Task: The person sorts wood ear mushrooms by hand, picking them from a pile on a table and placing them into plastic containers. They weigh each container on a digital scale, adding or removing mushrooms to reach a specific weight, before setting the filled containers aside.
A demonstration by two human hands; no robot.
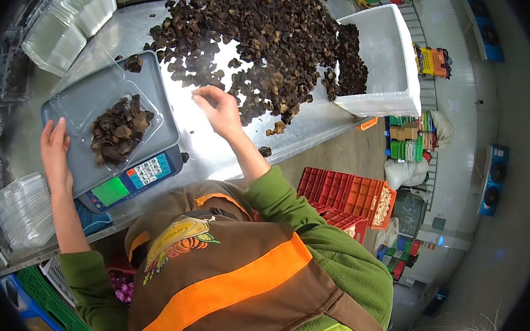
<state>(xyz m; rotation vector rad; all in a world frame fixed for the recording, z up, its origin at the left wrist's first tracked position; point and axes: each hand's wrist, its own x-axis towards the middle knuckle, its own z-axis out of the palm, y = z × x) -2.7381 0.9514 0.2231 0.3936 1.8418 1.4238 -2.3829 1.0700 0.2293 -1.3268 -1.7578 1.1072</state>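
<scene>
A clear plastic tray with dark brown wood ear mushrooms in it sits on the grey pan of a digital scale. Against the pan's left edge lies my left hand, its fingers apart and holding nothing. My right hand hovers over the metal table, right of the scale, with thumb and forefinger brought together; whatever they might hold is too small to make out. Just beyond it spreads a large heap of the same mushrooms. One loose piece rests at the pan's far corner.
Stacked clear trays stand at the far left, and more plastic lids lie at the near left. A white foam box lies tipped on its side by the heap. Red crates are on the floor beyond the metal table.
</scene>
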